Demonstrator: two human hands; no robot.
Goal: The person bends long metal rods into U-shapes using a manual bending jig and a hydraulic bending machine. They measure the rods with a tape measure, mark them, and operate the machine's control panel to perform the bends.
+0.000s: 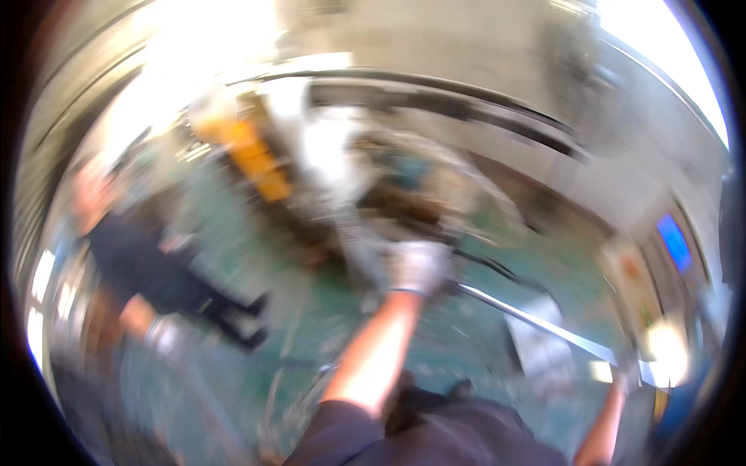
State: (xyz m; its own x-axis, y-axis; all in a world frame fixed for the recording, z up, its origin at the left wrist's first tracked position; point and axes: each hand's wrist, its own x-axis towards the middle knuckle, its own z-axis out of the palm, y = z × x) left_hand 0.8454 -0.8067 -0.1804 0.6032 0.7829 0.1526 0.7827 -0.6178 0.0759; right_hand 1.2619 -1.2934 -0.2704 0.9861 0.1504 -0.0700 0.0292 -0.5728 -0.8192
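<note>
Standing at left: a co-worker point(148, 252) in dark clothing, well apart from our hands, perhaps to leave us room.
Yellow part: a blurred yellow machine part point(260, 163) leans beyond the green floor point(299, 330); we cannot tell what it serves.
White glove: our left hand point(420, 262) reaches forward at the near end of the strip; blur hides whether its fingers are spread or closed.
Shiny strip: a long, pale strip point(544, 324) slants between our two hands, seemingly so that both ends have support.
White sheet: it point(540, 342) lies on the floor behind the strip.
Far end: our right hand point(626, 371) meets the strip; we cannot tell its finger pose.
Blue screen: it point(674, 241) faces us, presumably for easy reading.
</note>
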